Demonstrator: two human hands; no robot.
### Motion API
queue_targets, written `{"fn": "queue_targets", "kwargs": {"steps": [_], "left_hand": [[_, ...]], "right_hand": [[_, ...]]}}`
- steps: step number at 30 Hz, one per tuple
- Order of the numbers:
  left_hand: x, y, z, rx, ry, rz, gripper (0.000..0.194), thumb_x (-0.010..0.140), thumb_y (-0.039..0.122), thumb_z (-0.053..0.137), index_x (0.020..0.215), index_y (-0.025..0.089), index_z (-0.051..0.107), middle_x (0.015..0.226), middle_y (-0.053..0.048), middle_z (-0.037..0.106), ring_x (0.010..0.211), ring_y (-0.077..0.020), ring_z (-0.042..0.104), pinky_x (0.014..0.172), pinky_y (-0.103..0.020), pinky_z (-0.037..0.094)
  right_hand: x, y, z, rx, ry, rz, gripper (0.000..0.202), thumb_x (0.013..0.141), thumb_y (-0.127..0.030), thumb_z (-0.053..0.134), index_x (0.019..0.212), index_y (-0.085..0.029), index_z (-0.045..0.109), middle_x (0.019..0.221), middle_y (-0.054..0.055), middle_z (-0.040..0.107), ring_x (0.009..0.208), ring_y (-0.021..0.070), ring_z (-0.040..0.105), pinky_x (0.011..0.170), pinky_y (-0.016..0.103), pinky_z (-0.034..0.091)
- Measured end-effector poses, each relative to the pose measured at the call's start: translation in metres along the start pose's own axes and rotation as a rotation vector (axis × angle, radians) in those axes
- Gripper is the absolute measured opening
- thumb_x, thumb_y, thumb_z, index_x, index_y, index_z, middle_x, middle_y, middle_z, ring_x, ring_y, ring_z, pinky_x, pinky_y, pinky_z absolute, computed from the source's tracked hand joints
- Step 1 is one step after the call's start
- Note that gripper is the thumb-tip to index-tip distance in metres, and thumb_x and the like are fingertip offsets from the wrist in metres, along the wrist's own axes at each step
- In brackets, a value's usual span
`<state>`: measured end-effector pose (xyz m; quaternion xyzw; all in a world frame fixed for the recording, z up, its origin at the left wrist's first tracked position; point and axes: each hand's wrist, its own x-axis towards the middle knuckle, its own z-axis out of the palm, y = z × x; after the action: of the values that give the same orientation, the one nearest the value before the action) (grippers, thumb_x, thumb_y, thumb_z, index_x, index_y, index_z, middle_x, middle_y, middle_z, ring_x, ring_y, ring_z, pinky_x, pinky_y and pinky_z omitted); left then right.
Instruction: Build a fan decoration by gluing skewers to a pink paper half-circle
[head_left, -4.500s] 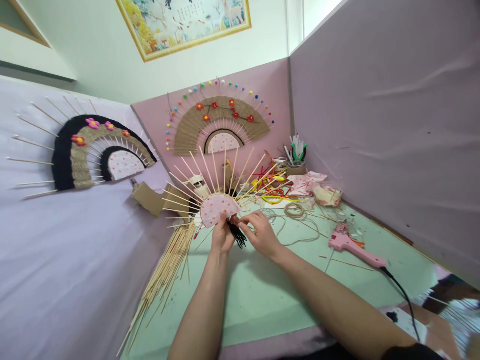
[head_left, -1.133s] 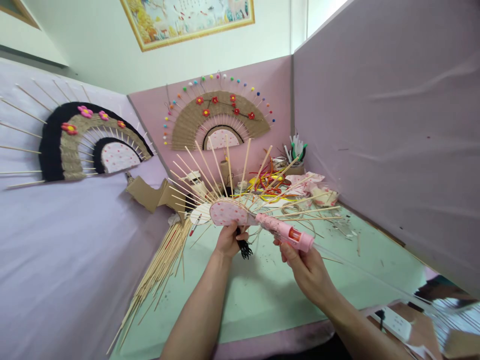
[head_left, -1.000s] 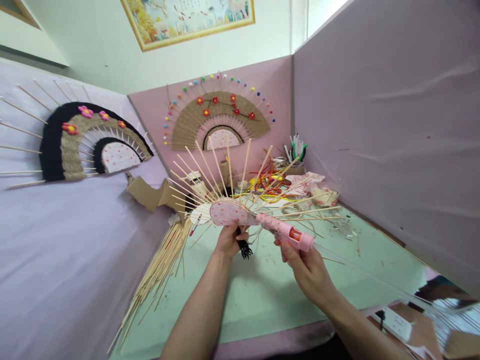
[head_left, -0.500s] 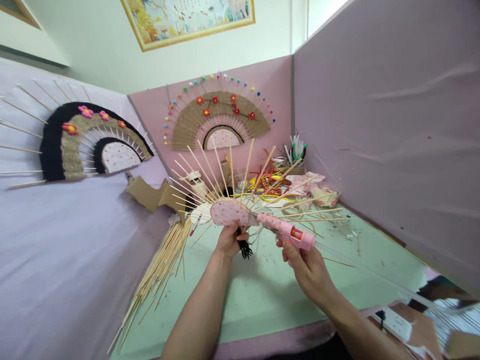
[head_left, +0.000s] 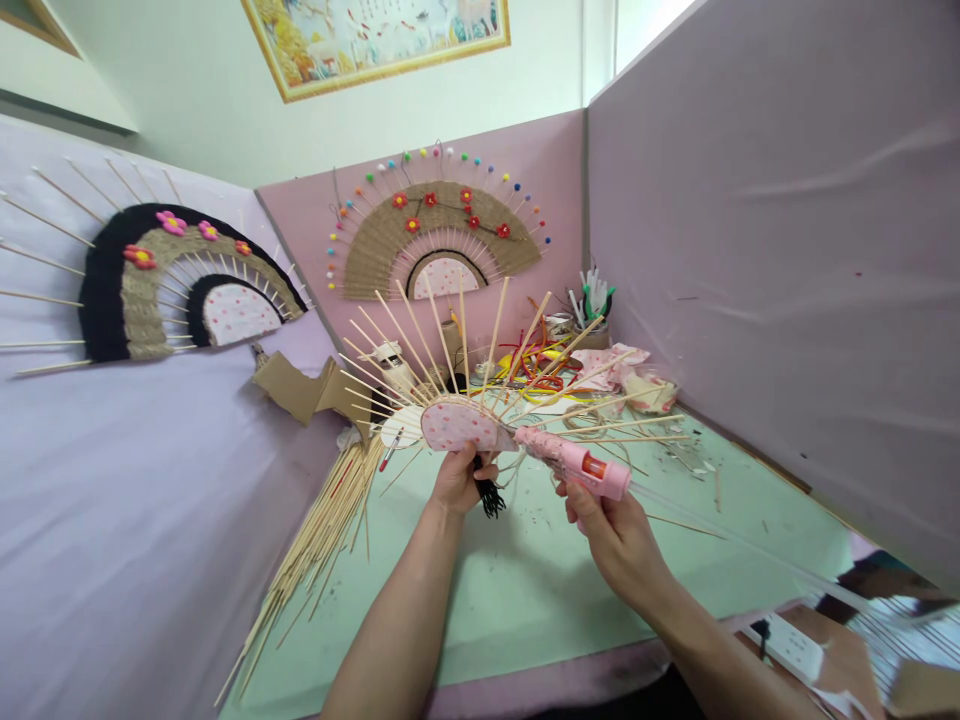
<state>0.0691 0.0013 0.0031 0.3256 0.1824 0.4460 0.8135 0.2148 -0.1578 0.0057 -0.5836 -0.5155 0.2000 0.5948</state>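
My left hand [head_left: 459, 482] is closed on the lower edge of a half-round fan [head_left: 454, 424] covered in pink dotted cloth. Thin wooden sticks [head_left: 495, 335] spread up and outward from the fan's curved edge. A bundle of black yarn [head_left: 490, 492] hangs down from the same hand's fingers. In my right hand [head_left: 611, 535] is a pink hot glue gun [head_left: 577, 462], its nozzle at the right end of the fan's cloth base. Whether the nozzle touches the fan, I cannot tell.
Loose wooden sticks [head_left: 322, 545] lie at the table's left edge beside a pen [head_left: 391, 450]. Bent cardboard [head_left: 300, 388] stands behind them. Coloured pipe cleaners [head_left: 540, 362] and dotted cloth scraps [head_left: 611, 368] are piled at the back. Two finished fans hang on the partitions. A power strip [head_left: 787, 645] is lower right.
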Motion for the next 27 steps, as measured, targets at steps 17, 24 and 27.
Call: {"fn": "queue_targets", "kwargs": {"steps": [17, 24, 27], "left_hand": [[0.0022, -0.0002, -0.0033, -0.071, -0.043, 0.004, 0.037, 0.055, 0.026, 0.091, 0.073, 0.015, 0.06, 0.061, 0.004, 0.049, 0.057, -0.0056, 0.05, 0.035, -0.007, 0.036], [0.0038, 0.0006, -0.0066, -0.083, -0.05, 0.016, 0.036, 0.055, 0.028, 0.091, 0.068, 0.014, 0.06, 0.061, 0.003, 0.051, 0.06, -0.006, 0.053, 0.035, -0.006, 0.035], [0.0042, 0.0011, -0.0075, -0.093, -0.05, 0.011, 0.039, 0.052, 0.029, 0.092, 0.067, 0.014, 0.06, 0.06, 0.004, 0.05, 0.061, -0.0063, 0.054, 0.035, -0.006, 0.035]], "right_hand": [[0.0001, 0.0068, -0.0001, 0.005, 0.009, -0.006, 0.049, 0.091, -0.059, 0.044, 0.077, -0.016, 0.062, 0.06, 0.001, 0.054, 0.054, 0.0132, 0.047, 0.05, 0.025, 0.038], [0.0005, 0.0062, -0.0012, -0.002, -0.005, -0.011, 0.047, 0.092, -0.058, 0.043, 0.078, -0.016, 0.061, 0.062, 0.001, 0.054, 0.055, 0.0134, 0.047, 0.053, 0.025, 0.039], [0.0009, 0.0084, -0.0007, -0.017, -0.008, -0.003, 0.048, 0.092, -0.058, 0.043, 0.076, -0.016, 0.06, 0.06, 0.0, 0.052, 0.054, 0.0132, 0.046, 0.052, 0.025, 0.038]]}}
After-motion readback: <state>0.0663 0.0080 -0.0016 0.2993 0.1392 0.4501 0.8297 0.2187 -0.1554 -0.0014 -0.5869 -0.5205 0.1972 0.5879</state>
